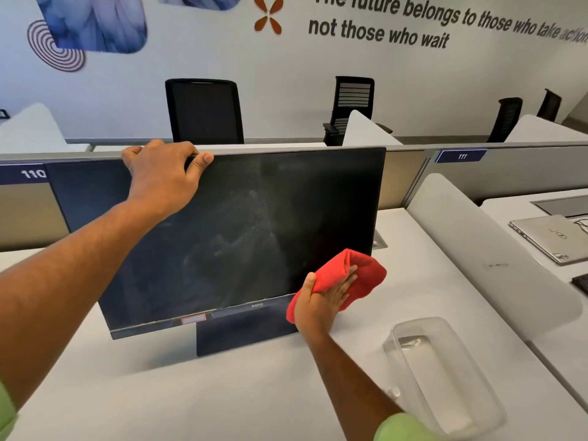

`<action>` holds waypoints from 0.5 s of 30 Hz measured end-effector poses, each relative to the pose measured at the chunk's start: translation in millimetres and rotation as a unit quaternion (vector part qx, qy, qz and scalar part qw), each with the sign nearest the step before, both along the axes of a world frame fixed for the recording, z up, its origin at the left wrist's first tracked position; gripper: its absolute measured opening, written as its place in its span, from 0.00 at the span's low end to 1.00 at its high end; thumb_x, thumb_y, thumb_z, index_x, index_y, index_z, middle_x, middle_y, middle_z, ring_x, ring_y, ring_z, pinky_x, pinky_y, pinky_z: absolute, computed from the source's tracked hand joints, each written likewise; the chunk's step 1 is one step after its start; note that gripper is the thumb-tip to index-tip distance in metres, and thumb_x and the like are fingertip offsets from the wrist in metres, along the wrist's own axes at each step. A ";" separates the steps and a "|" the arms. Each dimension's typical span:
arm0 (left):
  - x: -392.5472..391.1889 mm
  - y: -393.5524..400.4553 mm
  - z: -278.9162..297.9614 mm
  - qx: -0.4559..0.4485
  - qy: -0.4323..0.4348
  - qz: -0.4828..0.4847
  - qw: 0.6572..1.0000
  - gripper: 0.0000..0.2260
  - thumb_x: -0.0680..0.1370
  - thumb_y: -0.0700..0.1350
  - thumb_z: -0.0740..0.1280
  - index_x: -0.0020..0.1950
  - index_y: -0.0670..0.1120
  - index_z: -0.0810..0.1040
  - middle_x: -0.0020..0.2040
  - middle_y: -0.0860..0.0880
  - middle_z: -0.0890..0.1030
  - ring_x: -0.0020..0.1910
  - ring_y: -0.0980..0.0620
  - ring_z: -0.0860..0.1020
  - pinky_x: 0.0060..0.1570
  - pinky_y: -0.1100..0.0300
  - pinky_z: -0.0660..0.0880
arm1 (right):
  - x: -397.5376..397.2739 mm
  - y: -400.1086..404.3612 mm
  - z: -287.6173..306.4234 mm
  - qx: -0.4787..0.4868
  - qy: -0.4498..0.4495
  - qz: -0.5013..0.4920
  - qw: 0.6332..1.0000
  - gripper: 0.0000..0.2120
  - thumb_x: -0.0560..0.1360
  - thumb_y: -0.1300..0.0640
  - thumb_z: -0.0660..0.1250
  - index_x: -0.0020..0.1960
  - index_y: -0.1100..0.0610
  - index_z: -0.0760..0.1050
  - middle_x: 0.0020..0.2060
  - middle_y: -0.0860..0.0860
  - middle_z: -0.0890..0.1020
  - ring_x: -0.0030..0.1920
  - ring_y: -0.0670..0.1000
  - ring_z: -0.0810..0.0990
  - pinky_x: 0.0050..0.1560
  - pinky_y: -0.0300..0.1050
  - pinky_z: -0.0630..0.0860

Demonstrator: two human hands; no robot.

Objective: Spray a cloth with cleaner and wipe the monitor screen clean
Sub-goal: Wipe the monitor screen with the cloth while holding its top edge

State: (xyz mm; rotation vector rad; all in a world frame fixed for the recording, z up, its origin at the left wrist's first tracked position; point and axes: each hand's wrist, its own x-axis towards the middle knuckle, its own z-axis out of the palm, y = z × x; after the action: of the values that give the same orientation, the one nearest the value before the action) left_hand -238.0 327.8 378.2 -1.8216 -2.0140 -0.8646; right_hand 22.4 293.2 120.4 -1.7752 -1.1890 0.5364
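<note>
A black monitor (241, 224) stands on the white desk, tilted down to the left, its dark screen marked with smears and fine droplets. My left hand (162, 173) grips the monitor's top edge near the left corner, fingers curled over the bezel. My right hand (321, 297) presses a folded red cloth (353, 275) flat against the screen's lower right corner. No spray bottle shows anywhere in view.
A clear plastic tub (445, 374) lies on the white desk (222, 402) at the right front. A closed silver laptop (553, 237) rests on the neighbouring desk behind a white divider (483, 249). Black office chairs (205, 111) stand beyond the partition.
</note>
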 end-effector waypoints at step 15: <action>5.8 -6.1 4.2 -0.019 -0.004 0.008 1.000 0.18 0.83 0.60 0.57 0.48 0.48 0.79 0.37 0.50 0.74 0.46 0.48 0.68 0.55 0.43 0.62 | -23.6 -17.8 18.0 -0.087 0.119 0.006 0.989 0.48 0.78 0.30 0.46 0.84 0.59 0.32 0.85 0.56 0.38 0.86 0.57 0.43 0.85 0.57 0.47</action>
State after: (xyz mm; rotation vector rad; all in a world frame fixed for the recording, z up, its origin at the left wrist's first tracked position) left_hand -232.3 321.7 382.4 -1.8209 -2.0609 -0.8374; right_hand -1.2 275.4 138.4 -1.7914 -1.0128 0.8562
